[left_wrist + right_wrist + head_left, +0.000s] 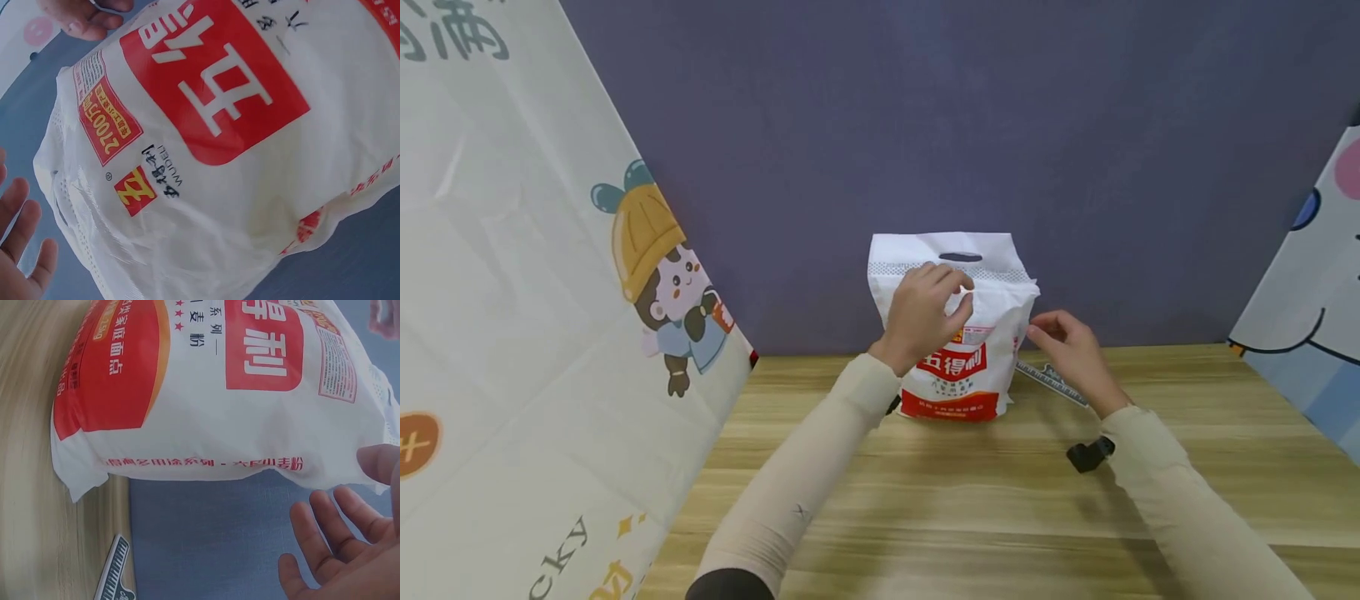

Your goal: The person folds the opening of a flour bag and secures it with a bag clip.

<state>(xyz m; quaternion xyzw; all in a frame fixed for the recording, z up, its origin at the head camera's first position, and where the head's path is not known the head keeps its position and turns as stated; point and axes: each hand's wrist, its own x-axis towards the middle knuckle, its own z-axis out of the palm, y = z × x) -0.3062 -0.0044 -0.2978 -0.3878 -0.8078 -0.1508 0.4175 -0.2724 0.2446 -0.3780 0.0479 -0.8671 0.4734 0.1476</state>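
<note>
A white flour bag (955,367) with red printing stands upright on the wooden table, a handle slot cut through its flat top. In front of its upper part is my left hand (925,310), fingers bent loosely with a gap to the thumb. The left wrist view shows these fingers (22,219) spread beside the bag's top, gripping nothing. My right hand (1071,350) is at the bag's right side. From the right wrist, its thumb (378,461) overlaps the bag's edge, while the other fingers (331,534) stay apart below it.
On the table, right of the bag, lies a flat strip (1052,383) with piano-key markings, partly hidden by the bag and right hand. A dark blue-grey wall (805,167) rises close behind. Printed white panels (535,275) flank the table on both sides.
</note>
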